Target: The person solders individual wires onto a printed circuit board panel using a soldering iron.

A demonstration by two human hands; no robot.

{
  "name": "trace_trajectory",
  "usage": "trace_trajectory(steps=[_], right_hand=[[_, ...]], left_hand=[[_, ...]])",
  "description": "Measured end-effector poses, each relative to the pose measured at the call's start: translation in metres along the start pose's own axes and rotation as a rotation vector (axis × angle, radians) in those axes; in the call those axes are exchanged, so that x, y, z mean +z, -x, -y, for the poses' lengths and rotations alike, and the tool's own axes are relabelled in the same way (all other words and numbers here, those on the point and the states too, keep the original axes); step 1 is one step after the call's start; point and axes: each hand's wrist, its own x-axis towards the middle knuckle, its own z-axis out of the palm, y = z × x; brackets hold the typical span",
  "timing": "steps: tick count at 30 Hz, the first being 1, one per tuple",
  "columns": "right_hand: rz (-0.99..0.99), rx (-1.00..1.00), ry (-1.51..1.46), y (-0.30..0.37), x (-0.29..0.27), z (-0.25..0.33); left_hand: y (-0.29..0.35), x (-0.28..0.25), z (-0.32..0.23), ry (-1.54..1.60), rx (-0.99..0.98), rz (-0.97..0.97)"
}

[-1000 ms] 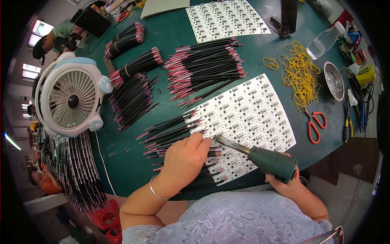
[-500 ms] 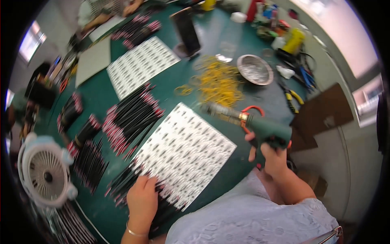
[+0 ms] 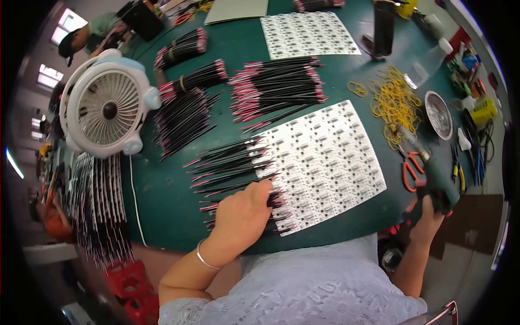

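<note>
My left hand [image 3: 244,208] is closed over the left edge of a white printed circuit board panel [image 3: 333,162], fingertips down among thin black and red wires [image 3: 222,170]. What the fingers pinch is hidden under them. The wires lie in a row, their right ends along the panel's edge. Off the panel's right side, my right hand [image 3: 427,216] is wrapped round the handle of a green hot-air gun [image 3: 440,176]. Its metal nozzle points up and left, over scissors with orange handles [image 3: 408,174] and toward a heap of yellow rubber bands [image 3: 394,103].
A white fan [image 3: 108,108] stands at the left, beside bundles of black wires [image 3: 187,49] and a spread pile [image 3: 276,89]. Behind lie another panel [image 3: 309,35] and a phone [image 3: 383,27]. A metal bowl [image 3: 437,115] and pliers [image 3: 459,170] are at the right. Another person sits far left.
The view has swung to the left, bringing the fan nearer the middle. My right hand with the hot-air gun has drawn farther right of the panel; my left hand stays at the wires.
</note>
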Motion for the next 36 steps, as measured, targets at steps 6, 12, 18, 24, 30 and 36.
trace_trajectory(steps=[6, 12, 18, 24, 30, 36], right_hand=[[0.434, 0.113, -0.261, 0.039, 0.035, 0.016], [0.834, 0.1, 0.049, 0.053, 0.029, -0.001], [0.809, 0.348, -0.005, 0.051, 0.048, 0.017], [0.847, 0.242, 0.335, 0.054, 0.044, 0.007], [0.978, -0.085, 0.417, 0.049, 0.051, 0.007], [0.916, 0.021, 0.464, 0.054, 0.054, 0.011]], left_hand=[[0.007, 0.002, 0.013, 0.005, 0.154, -0.055], [0.0, 0.016, 0.015, 0.047, 0.236, -0.123], [-0.002, 0.02, 0.022, 0.11, 0.224, -0.13], [-0.003, 0.018, 0.019, 0.115, 0.198, -0.112], [-0.003, 0.019, 0.018, 0.115, 0.172, -0.096], [-0.004, 0.019, 0.017, 0.13, 0.163, -0.087]])
